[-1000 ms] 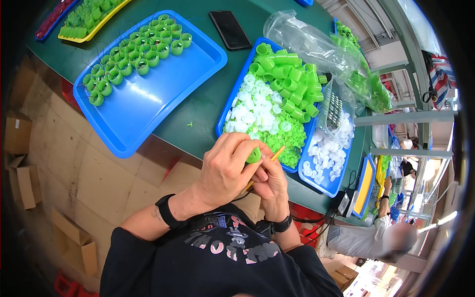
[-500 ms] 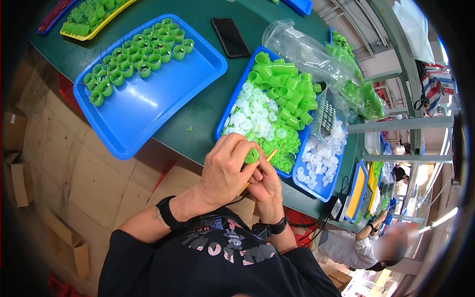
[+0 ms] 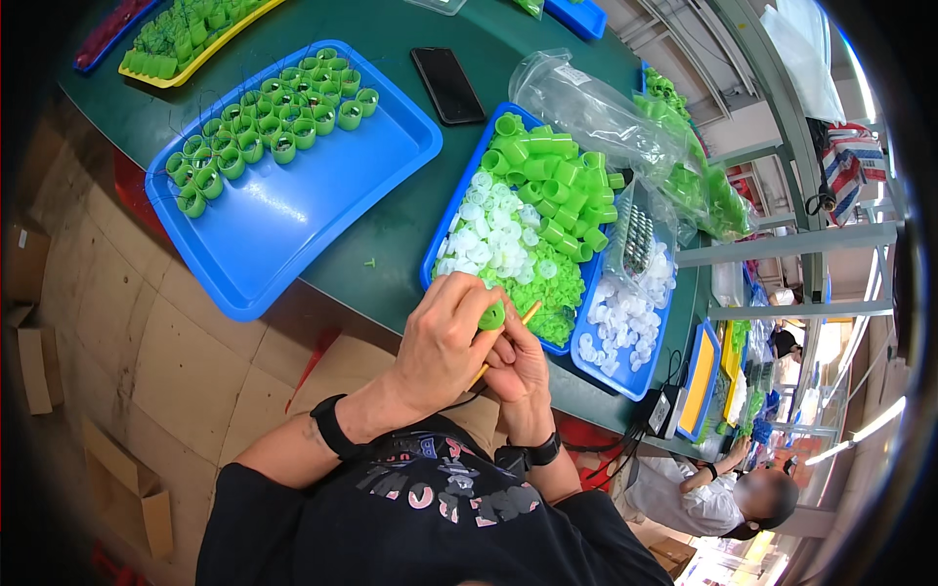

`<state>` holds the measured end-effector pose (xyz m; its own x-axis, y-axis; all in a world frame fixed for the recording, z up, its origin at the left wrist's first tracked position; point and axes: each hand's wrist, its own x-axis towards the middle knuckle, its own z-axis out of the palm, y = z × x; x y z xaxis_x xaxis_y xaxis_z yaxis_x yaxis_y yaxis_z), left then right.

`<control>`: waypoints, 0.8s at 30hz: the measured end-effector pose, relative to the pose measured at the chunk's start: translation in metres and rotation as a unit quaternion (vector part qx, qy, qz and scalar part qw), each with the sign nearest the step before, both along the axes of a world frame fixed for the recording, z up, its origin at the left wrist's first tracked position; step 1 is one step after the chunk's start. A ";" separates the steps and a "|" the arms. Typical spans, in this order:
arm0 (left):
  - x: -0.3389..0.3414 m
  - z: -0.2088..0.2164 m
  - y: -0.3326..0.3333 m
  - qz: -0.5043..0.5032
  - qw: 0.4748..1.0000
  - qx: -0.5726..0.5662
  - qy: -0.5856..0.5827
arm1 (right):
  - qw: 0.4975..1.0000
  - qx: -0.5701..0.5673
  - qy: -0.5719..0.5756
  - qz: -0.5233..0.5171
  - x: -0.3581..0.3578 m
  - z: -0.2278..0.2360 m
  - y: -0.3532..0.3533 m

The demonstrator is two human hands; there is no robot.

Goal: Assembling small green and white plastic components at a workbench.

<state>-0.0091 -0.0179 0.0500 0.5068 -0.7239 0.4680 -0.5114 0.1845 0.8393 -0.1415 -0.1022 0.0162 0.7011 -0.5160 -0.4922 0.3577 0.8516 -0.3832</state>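
My left hand (image 3: 438, 332) is closed around a small green plastic cup (image 3: 492, 315), its round end facing up. Against it, my right hand (image 3: 519, 365) has curled fingers with a thin yellow stick (image 3: 532, 312) running through them; the fingertips touching the cup are partly hidden. Just beyond both hands lies a blue tray (image 3: 427, 256). It holds a heap of green cups (image 3: 557, 181), white translucent discs (image 3: 493, 230) and small green pieces (image 3: 547, 298).
At left, a larger blue tray (image 3: 283, 230) carries rows of green cups with thin dark wires. A phone (image 3: 447, 85) and a clear plastic bag (image 3: 596, 107) lie beyond. A smaller blue tray (image 3: 633, 383) with white pieces sits at right. Another person (image 3: 708, 498) works farther right.
My hands stay together on the cup, with only slight finger movement. The whole view has shifted a little. At right, the other person's head and arm have moved.
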 end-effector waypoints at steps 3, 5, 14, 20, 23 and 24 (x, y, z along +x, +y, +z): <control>0.000 0.001 0.002 -0.001 1.000 0.004 -0.003 | 1.000 -0.008 -0.008 0.026 -0.001 0.002 -0.001; 0.000 0.002 0.002 -0.001 1.000 0.007 -0.001 | 0.999 -0.015 -0.007 0.039 -0.001 0.002 -0.002; 0.003 -0.004 0.005 0.006 1.000 0.007 0.005 | 0.998 -0.037 -0.014 0.050 -0.004 0.003 -0.002; 0.004 -0.003 0.008 -0.002 1.000 0.010 0.022 | 0.998 -0.033 -0.030 0.054 -0.004 0.005 0.002; 0.003 -0.004 0.008 -0.003 1.000 0.009 0.027 | 0.999 -0.017 -0.027 0.044 -0.004 0.005 0.004; 0.003 -0.005 0.008 -0.003 1.000 0.009 0.027 | 0.999 -0.016 -0.026 0.044 -0.004 0.003 0.004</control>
